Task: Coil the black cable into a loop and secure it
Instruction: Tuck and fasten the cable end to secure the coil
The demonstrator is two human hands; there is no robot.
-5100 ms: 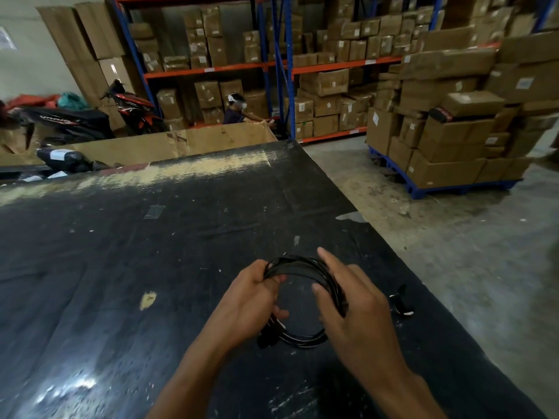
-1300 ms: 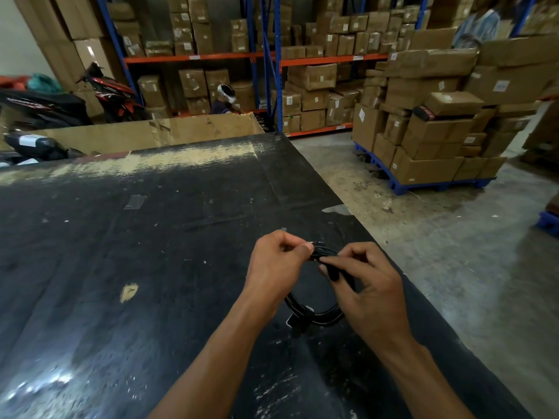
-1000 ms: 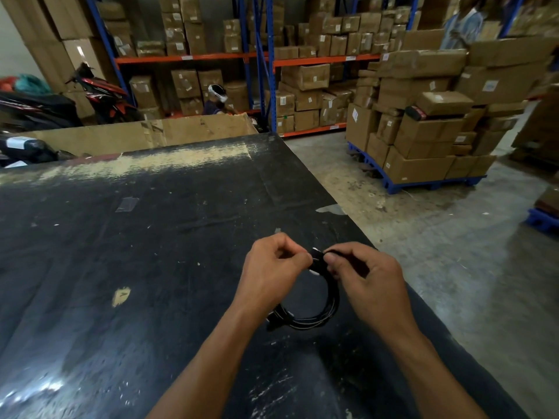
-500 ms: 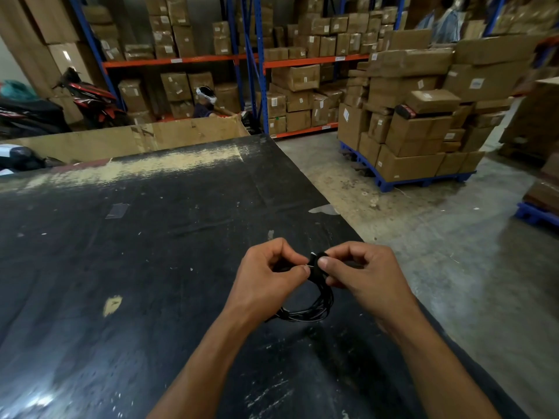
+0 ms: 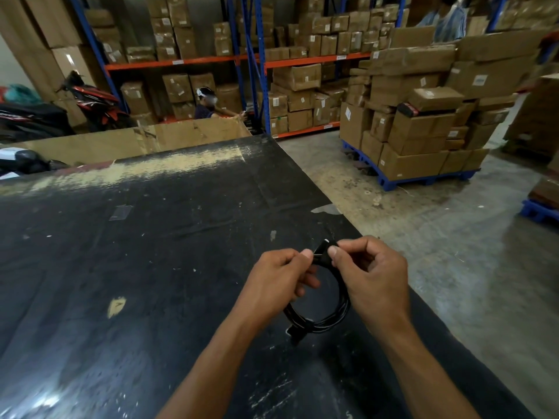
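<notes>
The black cable [image 5: 325, 322] is wound into a small round coil of several turns and hangs between my hands just above the black table [image 5: 151, 252]. My left hand [image 5: 276, 279] pinches the top of the coil from the left. My right hand [image 5: 373, 279] pinches the same spot from the right, where a short black strap or cable end [image 5: 321, 252] sticks up between my fingertips. A plug or tie end [image 5: 296, 334] juts out at the coil's lower left. My fingers hide the upper part of the coil.
The table's right edge runs diagonally just right of my hands, with concrete floor [image 5: 453, 252] beyond. Cardboard boxes on a blue pallet [image 5: 423, 176] stand to the right. Blue and orange shelving [image 5: 263, 62] lies behind. A person [image 5: 205, 105] sits beyond a cardboard sheet; motorbikes [image 5: 90, 101] are at far left.
Five seconds ago my hands held a wider coil open. Since then both hands have closed on its top, and the coil has turned, with its jutting end now at lower left.
</notes>
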